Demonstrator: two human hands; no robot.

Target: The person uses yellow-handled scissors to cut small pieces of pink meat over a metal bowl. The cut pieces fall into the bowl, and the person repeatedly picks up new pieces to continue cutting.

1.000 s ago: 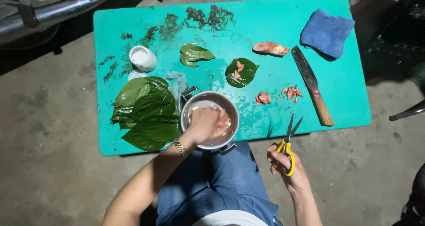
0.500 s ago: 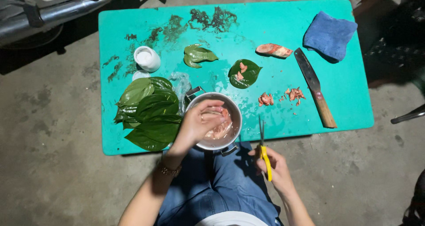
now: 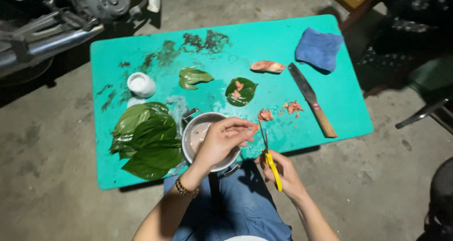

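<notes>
A small pink piece (image 3: 255,127) is pinched in the left hand (image 3: 222,139) fingertips above the metal pot (image 3: 193,139), at the tips of the yellow-handled scissors (image 3: 269,156), which the right hand (image 3: 282,172) grips closed around the handles, at the turquoise table (image 3: 349,109) front edge.

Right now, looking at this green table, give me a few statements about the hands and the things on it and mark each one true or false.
1. The right hand holds yellow-handled scissors. True.
2. The left hand is over the metal pot, pinching a small pink piece. True.
3. The knife lies inside the pot. False: it lies on the table, right of the pot.
4. The blue cloth covers the stack of leaves. False: the cloth is at the far right corner, the leaves at the near left.
5. A white cup stands beyond the leaves. True.
</notes>
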